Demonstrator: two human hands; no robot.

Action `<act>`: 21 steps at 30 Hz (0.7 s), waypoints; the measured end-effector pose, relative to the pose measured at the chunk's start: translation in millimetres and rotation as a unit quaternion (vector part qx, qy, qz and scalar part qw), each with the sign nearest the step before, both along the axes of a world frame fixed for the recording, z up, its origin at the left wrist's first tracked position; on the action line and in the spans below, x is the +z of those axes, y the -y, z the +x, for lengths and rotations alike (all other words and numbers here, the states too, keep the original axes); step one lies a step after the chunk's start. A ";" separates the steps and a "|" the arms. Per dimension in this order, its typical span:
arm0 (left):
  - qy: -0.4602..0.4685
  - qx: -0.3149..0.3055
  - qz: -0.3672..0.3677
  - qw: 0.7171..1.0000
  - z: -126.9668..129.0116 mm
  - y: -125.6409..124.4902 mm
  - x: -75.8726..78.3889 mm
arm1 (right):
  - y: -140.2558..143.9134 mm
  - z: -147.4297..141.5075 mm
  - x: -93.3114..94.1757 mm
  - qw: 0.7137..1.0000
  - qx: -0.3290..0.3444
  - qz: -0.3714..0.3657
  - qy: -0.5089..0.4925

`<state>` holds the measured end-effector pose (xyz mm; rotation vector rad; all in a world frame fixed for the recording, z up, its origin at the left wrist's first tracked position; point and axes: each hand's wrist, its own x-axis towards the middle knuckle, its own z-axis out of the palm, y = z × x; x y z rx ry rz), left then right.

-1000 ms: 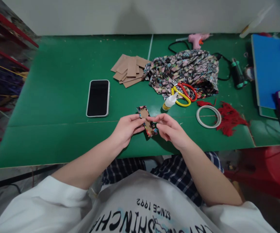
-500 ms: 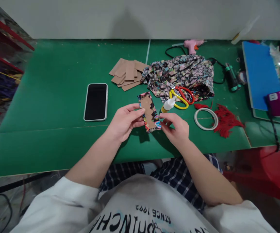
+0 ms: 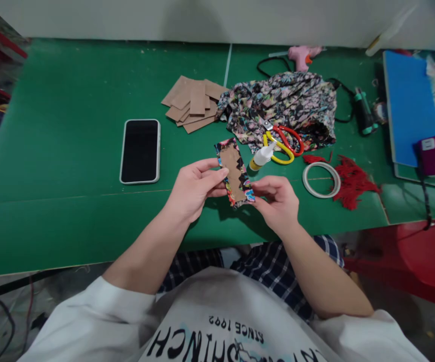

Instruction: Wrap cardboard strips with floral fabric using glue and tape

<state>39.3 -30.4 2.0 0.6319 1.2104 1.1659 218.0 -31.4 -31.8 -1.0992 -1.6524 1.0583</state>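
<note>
Above the near edge of the green surface (image 3: pixel 70 151), my left hand (image 3: pixel 194 187) and right hand (image 3: pixel 277 201) had lifted the brown cardboard rectangle wrapped in floral fabric (image 3: pixel 235 172) higher than a second earlier, fingers pinching either side, its back facing me for inspection.

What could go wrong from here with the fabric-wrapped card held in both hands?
The folded fabric edges on the card look loose and might lift, since the left hand and right hand pinch only its sides. The glue bottle lies tipped beside the scissors and may leak onto the table.
</note>
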 end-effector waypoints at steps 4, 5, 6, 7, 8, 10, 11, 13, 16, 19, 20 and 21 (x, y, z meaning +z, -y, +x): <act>-0.017 0.005 0.010 1.000 -0.3 1.2 0.0 | 1.4 -1.7 4.8 0.995 0.010 -0.088 -0.054; -0.022 0.007 0.012 1.000 -0.3 1.5 0.0 | 1.5 -2.0 6.5 0.992 0.015 -0.104 -0.077; -0.028 0.009 0.013 0.999 -0.3 1.8 0.0 | 1.4 -2.4 8.3 0.988 0.019 -0.118 -0.099; -0.033 0.011 0.014 0.999 -0.1 2.1 0.2 | 1.2 -2.7 10.1 0.984 0.023 -0.131 -0.118; -0.038 0.014 0.017 0.999 0.1 2.5 0.4 | 0.7 -2.9 11.7 0.980 0.026 -0.144 -0.132; -0.051 0.017 0.025 0.998 0.7 3.3 1.4 | -0.5 -3.0 14.1 0.973 0.030 -0.173 -0.147; -0.059 0.018 0.032 0.998 1.0 3.7 2.0 | -1.2 -2.9 14.6 0.970 0.032 -0.187 -0.151; -0.079 0.017 0.049 0.996 1.3 4.6 3.3 | -2.2 -2.6 14.2 0.963 0.037 -0.211 -0.161; -0.109 0.018 0.078 0.991 1.7 5.7 4.9 | -2.9 -2.2 11.1 0.952 0.051 -0.239 -0.183; -0.138 0.025 0.115 0.983 2.3 6.6 5.9 | -2.6 -2.3 7.8 0.941 0.063 -0.252 -0.218; -0.151 0.028 0.128 0.980 2.5 7.0 6.3 | -2.5 -2.5 7.2 0.938 0.062 -0.256 -0.225; -0.163 0.031 0.139 0.976 2.8 7.5 6.6 | -2.4 -2.6 6.8 0.936 0.058 -0.259 -0.230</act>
